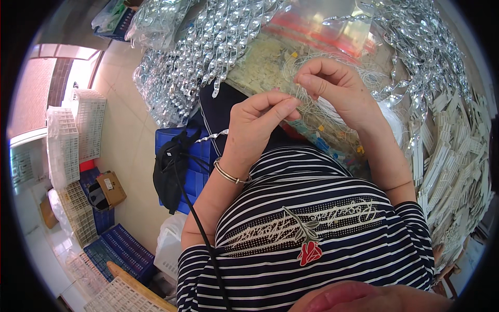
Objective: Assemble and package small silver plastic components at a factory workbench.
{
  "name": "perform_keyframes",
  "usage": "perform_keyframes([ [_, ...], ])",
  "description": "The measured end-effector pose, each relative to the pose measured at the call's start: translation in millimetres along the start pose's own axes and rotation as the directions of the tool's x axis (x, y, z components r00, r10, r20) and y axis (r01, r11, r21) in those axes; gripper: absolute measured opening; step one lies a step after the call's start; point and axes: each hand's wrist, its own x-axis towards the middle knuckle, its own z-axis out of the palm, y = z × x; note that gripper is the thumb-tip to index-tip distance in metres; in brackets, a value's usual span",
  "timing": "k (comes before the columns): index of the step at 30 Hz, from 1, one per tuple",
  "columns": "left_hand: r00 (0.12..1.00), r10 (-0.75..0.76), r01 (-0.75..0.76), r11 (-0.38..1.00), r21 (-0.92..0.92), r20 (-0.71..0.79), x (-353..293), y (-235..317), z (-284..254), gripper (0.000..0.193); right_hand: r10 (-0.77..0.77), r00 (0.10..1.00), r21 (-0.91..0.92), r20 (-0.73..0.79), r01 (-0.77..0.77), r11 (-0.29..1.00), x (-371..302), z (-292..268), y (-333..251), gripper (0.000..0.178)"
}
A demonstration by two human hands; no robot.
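Raised in front of my chest, my left hand pinches thumb against forefinger. What its fingertips hold is too small to make out. A twisted silver strip sticks out from behind that wrist, which wears a bangle. Just right of it and slightly farther off, my right hand is also closed in a pinch, the fingertips apart from the left ones. Whatever sits in that pinch is hard to see. Beneath and around both hands lie loose, thin pale strings, with a thicker white hank beside my right wrist.
Twisted silver strips hang over the worn table at the far left; more silver strips lie at right. Clear plastic bags rest behind. White strips are piled at right. A blue stool and crates stand left.
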Motion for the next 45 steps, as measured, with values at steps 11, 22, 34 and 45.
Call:
perform_keyframes([
  [11,1.0,-0.015,0.015,1.0,0.006,0.0,-0.3,-2.7,-0.8,0.012,0.008,0.999,-0.005,0.031,-0.008,1.0,-0.1,-1.4,0.4,0.008],
  [22,0.999,-0.047,0.045,0.997,0.054,0.023,0.0,-4.2,-2.0,0.013,0.039,0.997,0.011,0.068,-0.04,0.999,-1.0,-1.2,-1.2,0.008],
  [34,0.995,-0.044,0.035,0.994,-0.105,-0.086,3.7,1.6,4.1,0.013,-0.061,0.997,-0.228,0.04,0.068,0.971,-2.6,1.2,1.5,0.006],
  [45,0.993,0.012,-0.029,0.99,-0.137,-0.121,2.2,0.3,0.4,0.011,-0.02,0.995,-0.049,0.093,0.024,0.999,-3.1,1.1,-3.1,0.016],
])
